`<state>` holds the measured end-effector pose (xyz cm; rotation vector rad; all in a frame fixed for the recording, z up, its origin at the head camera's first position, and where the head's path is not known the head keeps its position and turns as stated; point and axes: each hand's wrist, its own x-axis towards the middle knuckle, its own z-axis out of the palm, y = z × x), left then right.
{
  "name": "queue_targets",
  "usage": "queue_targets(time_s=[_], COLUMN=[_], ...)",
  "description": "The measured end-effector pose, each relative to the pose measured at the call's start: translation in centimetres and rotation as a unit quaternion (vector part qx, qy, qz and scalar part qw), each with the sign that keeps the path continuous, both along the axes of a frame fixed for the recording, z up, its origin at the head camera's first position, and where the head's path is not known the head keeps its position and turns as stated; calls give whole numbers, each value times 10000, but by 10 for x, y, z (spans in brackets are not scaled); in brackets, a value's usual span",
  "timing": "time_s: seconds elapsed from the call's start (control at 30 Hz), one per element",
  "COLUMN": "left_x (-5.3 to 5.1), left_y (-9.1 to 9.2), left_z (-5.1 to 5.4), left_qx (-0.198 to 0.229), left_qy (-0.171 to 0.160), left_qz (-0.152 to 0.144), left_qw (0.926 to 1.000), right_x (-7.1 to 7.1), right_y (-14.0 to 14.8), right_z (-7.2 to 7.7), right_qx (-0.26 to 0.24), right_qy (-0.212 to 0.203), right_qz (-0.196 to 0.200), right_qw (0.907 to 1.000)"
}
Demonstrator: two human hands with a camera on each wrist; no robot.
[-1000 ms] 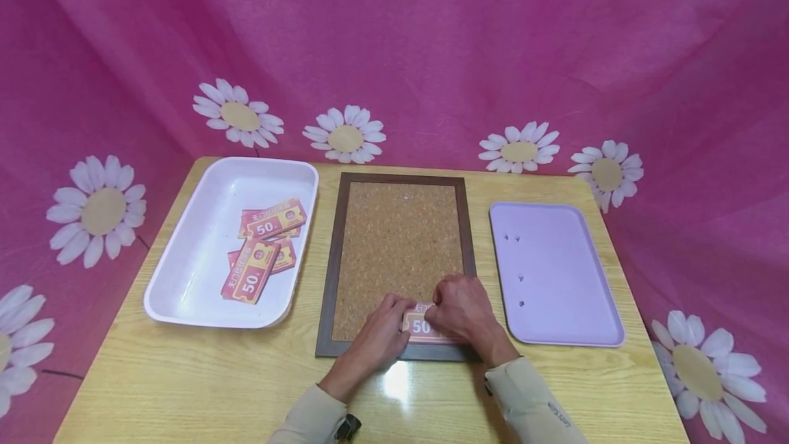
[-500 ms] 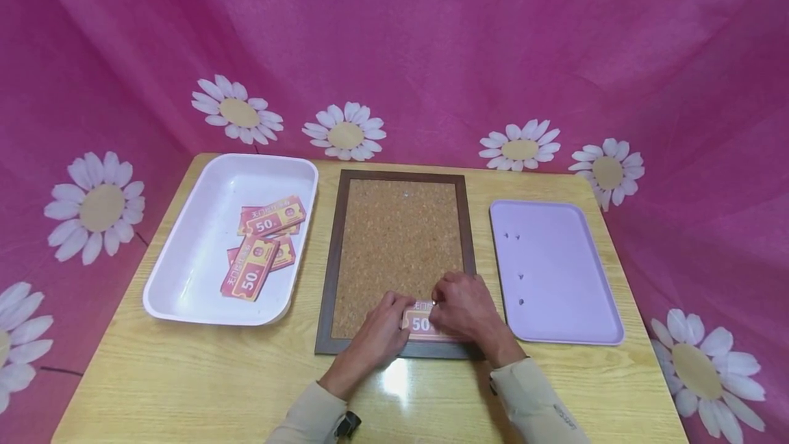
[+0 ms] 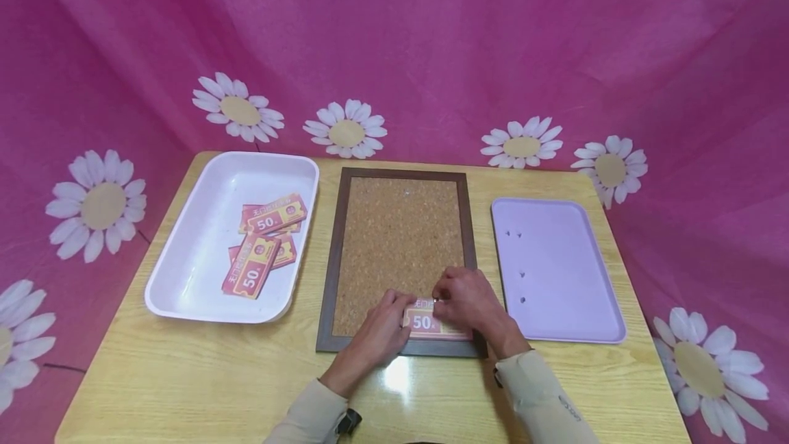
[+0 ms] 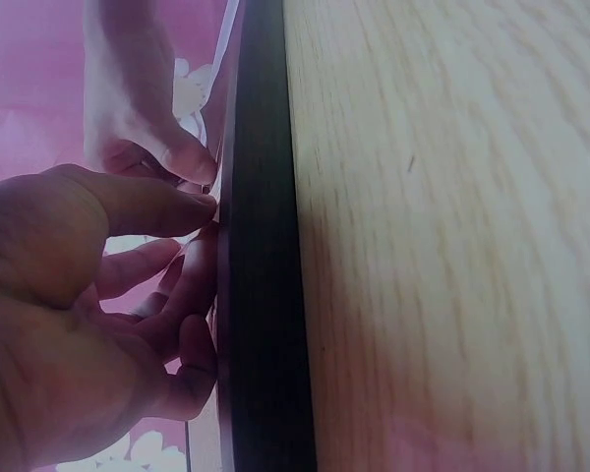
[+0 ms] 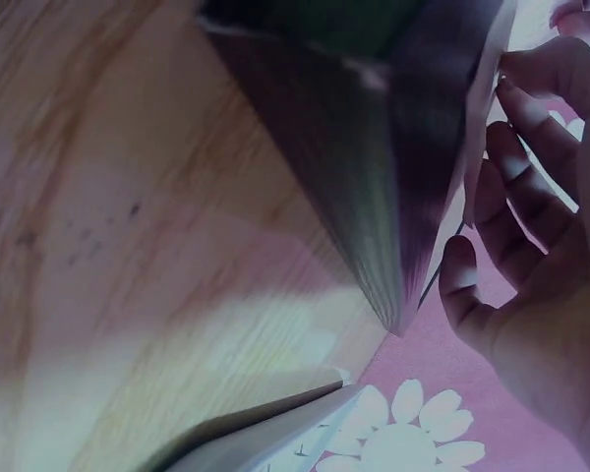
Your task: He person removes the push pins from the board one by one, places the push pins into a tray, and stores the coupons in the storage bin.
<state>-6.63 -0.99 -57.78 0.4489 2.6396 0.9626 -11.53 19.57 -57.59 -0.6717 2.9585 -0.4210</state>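
Note:
A red-and-yellow coupon [image 3: 422, 322] marked 50 lies flat at the lower right of a brown-framed cork board [image 3: 401, 245]. My left hand [image 3: 382, 326] holds the coupon's left end, its thumb and fingertips at the edge. At the coupon's upper edge, my right hand [image 3: 470, 299] pinches a small shiny push pin [image 3: 435, 300]; its point is hidden. In the left wrist view, the thumb and fingers of the left hand [image 4: 98, 305] touch the board's surface, close to the other hand. The right wrist view has the right hand [image 5: 541, 226] beside the board's corner, fingers bent.
On the left stands a white basin [image 3: 203, 252] holding several coupons [image 3: 251, 269]. A purple tray [image 3: 567, 273] on the right carries several small pins [image 3: 522, 273]. Another tiny pin [image 3: 407, 192] shows near the board's top. Pink flowered cloth [image 3: 431, 53] surrounds the wooden table [image 3: 216, 375].
My right hand has shifted slightly to the right and away, uncovering more of the coupon, and the shiny pin now shows at its fingertips. My left hand stays at the coupon's left end.

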Motion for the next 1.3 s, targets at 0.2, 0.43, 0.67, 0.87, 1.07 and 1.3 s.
queue_targets(time_s=[0.2, 0.43, 0.67, 0.87, 1.07, 1.3], left_x=[0, 0, 0, 0, 0, -2], left_y=[1, 1, 2, 2, 1, -4], left_z=[1, 2, 2, 2, 3, 4], left_qx=[-16, 8, 12, -7, 23, 62], left_qy=[36, -54, -148, -86, -130, 75], left_qz=[14, -14, 16, 39, 101, 176], left_qw=[10000, 10000, 9999, 10000, 9999, 9998], right_x=[0, 0, 0, -1, -1, 2], right_y=[-1, 0, 0, 0, 3, 9], right_z=[-4, -9, -11, -5, 2, 10], right_qx=[-109, -197, -341, -329, 27, 446], right_qy=[432, 603, 695, 614, 457, 370], right_qz=[92, 25, 15, -87, -59, -26], right_qw=[9990, 9980, 9970, 9975, 9989, 9983])
